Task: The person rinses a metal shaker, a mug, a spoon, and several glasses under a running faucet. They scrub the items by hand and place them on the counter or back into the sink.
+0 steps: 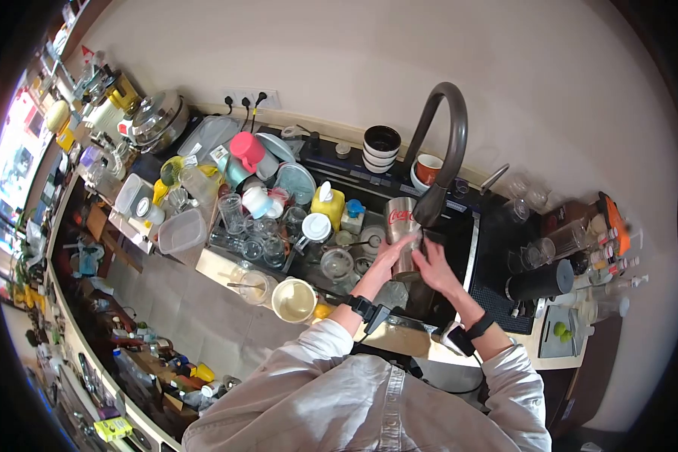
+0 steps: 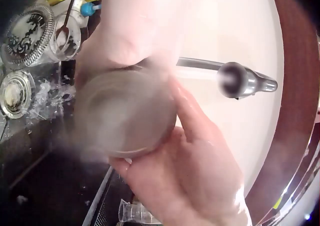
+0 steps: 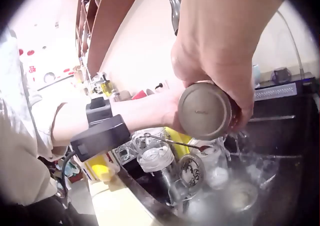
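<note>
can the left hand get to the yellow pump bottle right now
Probably not straight away: the left hand grips the steel cup. The yellow pump bottle looks close by, but a white-lidded jug stands partly in front.

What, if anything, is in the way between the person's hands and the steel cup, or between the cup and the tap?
Nothing visible. The left hand and right hand already grip the steel cup, and no object shows between it and the tap's spout, close by its upper end.
</note>
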A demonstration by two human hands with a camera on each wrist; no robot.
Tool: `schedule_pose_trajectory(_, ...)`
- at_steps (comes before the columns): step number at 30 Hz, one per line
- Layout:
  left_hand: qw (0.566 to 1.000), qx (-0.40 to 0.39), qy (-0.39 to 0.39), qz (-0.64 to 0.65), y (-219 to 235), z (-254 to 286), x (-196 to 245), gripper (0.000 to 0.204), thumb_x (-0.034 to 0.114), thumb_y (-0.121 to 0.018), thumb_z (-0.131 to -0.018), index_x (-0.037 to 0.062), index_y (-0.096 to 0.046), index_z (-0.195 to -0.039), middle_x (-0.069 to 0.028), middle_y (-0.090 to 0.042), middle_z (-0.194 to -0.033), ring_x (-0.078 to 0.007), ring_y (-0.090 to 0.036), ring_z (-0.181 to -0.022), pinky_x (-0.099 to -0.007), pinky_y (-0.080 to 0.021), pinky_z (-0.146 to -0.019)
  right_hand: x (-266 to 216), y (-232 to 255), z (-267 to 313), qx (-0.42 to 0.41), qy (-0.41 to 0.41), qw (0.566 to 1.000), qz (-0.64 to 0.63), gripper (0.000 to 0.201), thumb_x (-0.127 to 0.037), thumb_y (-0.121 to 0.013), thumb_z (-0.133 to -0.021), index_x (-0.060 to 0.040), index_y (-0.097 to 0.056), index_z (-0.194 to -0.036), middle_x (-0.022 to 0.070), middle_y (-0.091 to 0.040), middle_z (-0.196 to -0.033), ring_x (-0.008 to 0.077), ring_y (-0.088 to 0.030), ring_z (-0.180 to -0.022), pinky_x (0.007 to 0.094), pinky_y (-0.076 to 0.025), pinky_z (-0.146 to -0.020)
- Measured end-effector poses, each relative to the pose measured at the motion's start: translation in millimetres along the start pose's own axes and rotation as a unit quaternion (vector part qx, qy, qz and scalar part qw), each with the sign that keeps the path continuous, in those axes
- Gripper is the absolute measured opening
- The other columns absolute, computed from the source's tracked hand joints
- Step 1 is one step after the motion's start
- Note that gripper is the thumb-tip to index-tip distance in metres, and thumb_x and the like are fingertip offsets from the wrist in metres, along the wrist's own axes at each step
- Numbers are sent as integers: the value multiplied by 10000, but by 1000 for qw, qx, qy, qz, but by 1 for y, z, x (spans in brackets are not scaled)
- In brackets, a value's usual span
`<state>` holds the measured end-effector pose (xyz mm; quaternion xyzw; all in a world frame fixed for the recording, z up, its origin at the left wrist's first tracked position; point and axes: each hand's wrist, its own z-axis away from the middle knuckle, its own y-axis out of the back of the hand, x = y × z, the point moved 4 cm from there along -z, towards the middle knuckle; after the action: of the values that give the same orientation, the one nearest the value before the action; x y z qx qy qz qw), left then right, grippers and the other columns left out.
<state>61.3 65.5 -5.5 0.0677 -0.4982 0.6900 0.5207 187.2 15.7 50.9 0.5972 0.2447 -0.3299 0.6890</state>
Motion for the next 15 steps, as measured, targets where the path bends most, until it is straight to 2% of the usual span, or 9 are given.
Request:
schedule_pose_trajectory(1, 1000, -16, 17, 10, 2, 2, 1, 827, 297, -862, -649, 9, -409, -1279, -127, -594, -1075, -206, -630, -887, -351, -541, -717, -1, 9, -9, 30, 7, 999, -11, 690, -385, -562, -914, 25, -319, -1413, 295, -390, -1341, 436, -414, -1256, 411, -359, -1054)
schedule_pose_trajectory(2, 999, -9, 2, -38, 3, 3, 3, 830, 282, -861, -642, 11, -408, -1282, -125, -594, -1078, -207, -628, -898, -348, -537, -730, -3, 19, -19, 59, 15, 998, -21, 662, -357, -581, -907, 10, -341, -1403, 285, -412, -1324, 428, -430, -1240, 415, -366, -1045)
schedule_pose_trajectory(4, 990, 7, -27, -136, 2, 7, 6, 835, 250, -859, -627, 16, -406, -1288, -121, -595, -1085, -208, -624, -920, -343, -527, -755, -18, 37, -37, 115, 102, 988, 19, 625, -291, -625, -879, 19, -376, -1361, 267, -449, -1283, 415, -457, -1200, 421, -390, -1011)
schedule_pose_trajectory(5, 984, -9, -80, -157, -3, 11, 11, 866, 224, -860, -593, 16, -401, -1296, -122, -595, -1097, -222, -613, -965, -347, -510, -809, -31, 46, -41, 127, 160, 979, 24, 643, -233, -653, -842, 17, -364, -1360, 259, -430, -1298, 416, -451, -1188, 423, -395, -1000)
schedule_pose_trajectory(6, 973, 9, -85, -212, -7, 17, 13, 907, 233, -873, -564, 18, -395, -1304, -126, -589, -1119, -237, -596, -1010, -351, -484, -874, -40, 52, -48, 170, 236, 955, 55, 542, -215, -652, -823, -5, -463, -1286, 260, -516, -1190, 415, -510, -1118, 425, -442, -935)
schedule_pose_trajectory(8, 946, 13, -101, -308, -13, 26, 20, 1085, 219, -897, -547, -35, -267, -1394, -139, -539, -1231, -236, -552, -1114, -338, -446, -958, -41, 55, -59, 66, 189, 977, 72, 335, -211, -652, -804, -18, -610, -1075, 232, -626, -946, 409, -603, -926, 440, -495, -793)
schedule_pose_trajectory(11, 946, 22, -162, -279, 2, 7, 1, 1052, 239, -896, -516, -4, -326, -1366, -146, -562, -1205, -240, -570, -1092, -330, -461, -938, -32, 50, -69, 16, 177, 974, 141, 238, -256, -664, -810, -24, -655, -861, 191, -640, -734, 402, -628, -737, 453, -500, -660)
schedule_pose_trajectory(14, 910, 30, -239, -336, -3, 16, 11, 1145, 230, -920, -501, -46, -266, -1399, -163, -527, -1259, -232, -535, -1153, -343, -434, -982, -63, 45, -54, 44, 207, 970, 122, 285, -313, -680, -818, -28, -659, -820, 182, -650, -719, 390, -636, -698, 449, -499, -629)
schedule_pose_trajectory(15, 911, 62, -231, -335, -12, 23, 19, 1133, 231, -922, -484, -45, -295, -1386, -193, -520, -1271, -254, -535, -1167, -357, -436, -984, -54, 34, -55, 21, 172, 976, 135, 314, -343, -689, -824, -32, -660, -851, 189, -653, -740, 379, -647, -727, 437, -500, -628)
